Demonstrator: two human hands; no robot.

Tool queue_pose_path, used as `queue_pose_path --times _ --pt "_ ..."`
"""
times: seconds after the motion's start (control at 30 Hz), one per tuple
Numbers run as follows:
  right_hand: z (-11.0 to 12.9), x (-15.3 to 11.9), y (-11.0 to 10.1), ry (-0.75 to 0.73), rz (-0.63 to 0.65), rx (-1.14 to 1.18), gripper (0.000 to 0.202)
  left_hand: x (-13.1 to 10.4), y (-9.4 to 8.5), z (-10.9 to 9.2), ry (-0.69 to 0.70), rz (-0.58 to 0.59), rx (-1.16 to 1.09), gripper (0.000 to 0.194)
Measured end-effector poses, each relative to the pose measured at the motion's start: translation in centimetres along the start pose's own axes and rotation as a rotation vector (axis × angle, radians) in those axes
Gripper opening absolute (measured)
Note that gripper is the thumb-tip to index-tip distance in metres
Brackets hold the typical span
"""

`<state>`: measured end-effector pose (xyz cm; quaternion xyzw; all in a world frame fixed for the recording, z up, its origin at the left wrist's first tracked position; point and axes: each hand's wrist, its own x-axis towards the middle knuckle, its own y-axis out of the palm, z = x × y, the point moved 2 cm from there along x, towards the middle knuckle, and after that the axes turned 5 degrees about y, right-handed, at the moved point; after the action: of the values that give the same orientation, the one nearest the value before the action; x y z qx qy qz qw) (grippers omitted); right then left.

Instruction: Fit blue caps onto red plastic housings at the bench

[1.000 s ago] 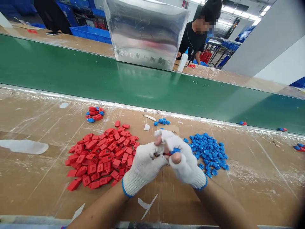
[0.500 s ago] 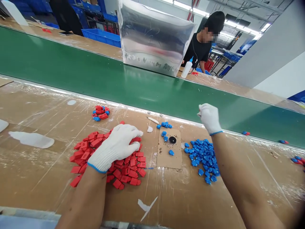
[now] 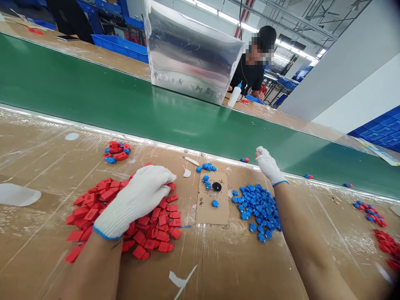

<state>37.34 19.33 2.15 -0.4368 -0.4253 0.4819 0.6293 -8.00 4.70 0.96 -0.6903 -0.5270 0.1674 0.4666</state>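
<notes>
Leftward, angular red blocks, too many to count, heap on the desk beneath the palm-down left hand, its fingers' grip unclear, while the right hand, fingers bunched together, hangs beyond knobbly blue pieces by the green belt, where three red-and-blue pieces lie.

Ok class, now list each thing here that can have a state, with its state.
Left hand: gloved, curled over red pieces
Red pieces: heaped
Right hand: gloved, curled, by the green belt
Blue pieces: loosely heaped
Cardboard: flat, stained
Bottle: upright, blue tip on
Blue bin: open-topped
</notes>
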Motion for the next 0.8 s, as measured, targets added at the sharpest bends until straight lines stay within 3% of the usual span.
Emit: queue_pose_path --times 0.1,0.17,0.27,0.33,0.4,0.5,0.6,0.8 --pt "-2.5 -2.9 -2.4 0.043 -0.072 0.072 0.058 -0.2 -0.7 -1.2 -0.144 -0.162 -0.322 0.025" --pt "-2.9 -5.8 -3.0 -0.033 0.007 0.107 0.051 -0.2 -0.6 -2.2 -0.248 -0.316 -0.605 0.022" --pt "-0.7 -9.9 -2.5 -0.328 0.290 0.067 0.028 0.4 0.2 -3.8 -0.358 -0.517 -1.077 0.014" --pt "1.7 -11.7 -1.8 -0.464 0.410 -0.034 0.018 1.1 1.0 -4.6 -0.438 -0.538 -1.355 0.008" --pt "4.0 -12.4 -1.3 -0.474 0.441 -0.154 0.013 1.7 1.5 -5.1 -0.534 -0.523 -1.562 0.009" --pt "6.5 -12.2 -0.6 -0.428 0.470 -0.274 0.004 2.3 1.9 -5.0 -0.679 -0.559 -1.701 0.008" --pt "7.6 -11.7 0.2 -0.426 0.506 -0.285 0.004 2.4 2.0 -4.7 -0.741 -0.610 -1.704 0.010" --pt "6.3 -11.6 0.5 -0.396 0.480 -0.194 0.018 2.2 2.2 -4.5 -0.690 -0.575 -1.718 0.012"
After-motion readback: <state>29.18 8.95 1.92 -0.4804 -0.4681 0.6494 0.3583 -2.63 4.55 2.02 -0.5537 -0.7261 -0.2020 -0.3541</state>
